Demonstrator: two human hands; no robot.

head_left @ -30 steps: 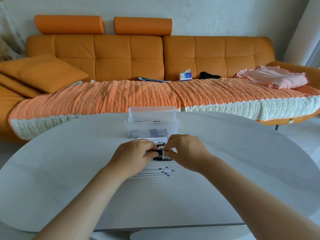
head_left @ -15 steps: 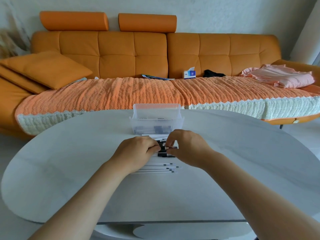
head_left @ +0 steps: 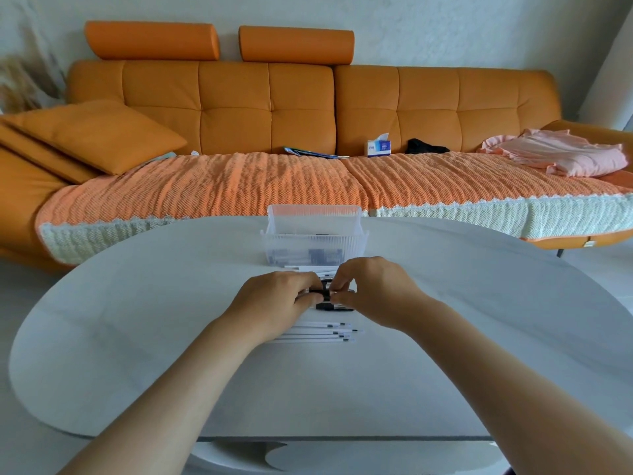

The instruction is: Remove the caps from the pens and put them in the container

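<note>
Head view: both grips meet low over the table [head_left: 164, 337], just before the container [head_left: 291, 244].
Left grip [head_left: 277, 299]: fingers curled round a pen [head_left: 315, 292]; the barrel is mostly hidden.
Right grip [head_left: 373, 291]: thumb and fingertips pinch the black cap [head_left: 325, 293] of that pen.
Other pens: uncapped ones [head_left: 318, 332] lie in a row nearer the person, and more lie under the hands.
Container: dark caps show through its wall.
Handling: probably light, stiff, smooth plastic. The cap looks like a snug push fit, small and easily dropped.
Hold: barrel firmly close to the cap, cap by its sides, pull straight along the pen.
</note>
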